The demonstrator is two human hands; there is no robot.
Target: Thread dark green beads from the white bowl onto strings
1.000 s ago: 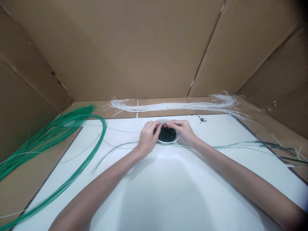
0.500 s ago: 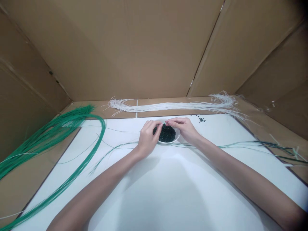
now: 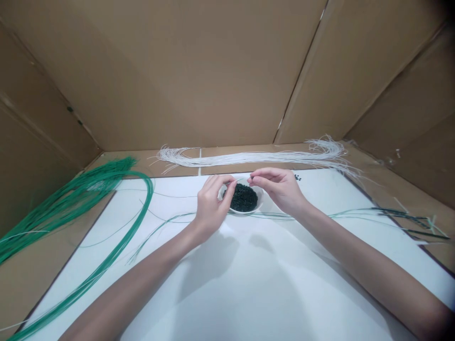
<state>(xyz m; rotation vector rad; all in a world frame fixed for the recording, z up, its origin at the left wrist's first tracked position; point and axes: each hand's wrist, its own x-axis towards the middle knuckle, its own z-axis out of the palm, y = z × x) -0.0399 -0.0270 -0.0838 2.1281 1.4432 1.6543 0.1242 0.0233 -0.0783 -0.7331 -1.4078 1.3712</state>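
Note:
A small white bowl (image 3: 260,202) full of dark green beads (image 3: 244,198) stands between my hands. On its left, my left hand (image 3: 213,203) pinches a thin wire (image 3: 239,180) between thumb and fingertips, just above the bowl's edge. The wire reaches toward my right hand (image 3: 279,185). Thumb and forefinger of that hand are closed on a tiny dark thing that looks like a bead (image 3: 251,177), over the bowl's far right rim. Whether the wire passes through it is too small to tell.
Green wires (image 3: 138,213) curve along the left side of the white board (image 3: 227,293). A bundle of white wires (image 3: 249,157) lies along the back. Beaded strands (image 3: 408,218) rest at the right edge. Loose beads (image 3: 297,178) lie behind my right hand. Cardboard walls (image 3: 213,71) surround the board.
My hands have drawn apart: the left went a little left, the right a little right. More of the wire between them and of the bowl's beads now shows.

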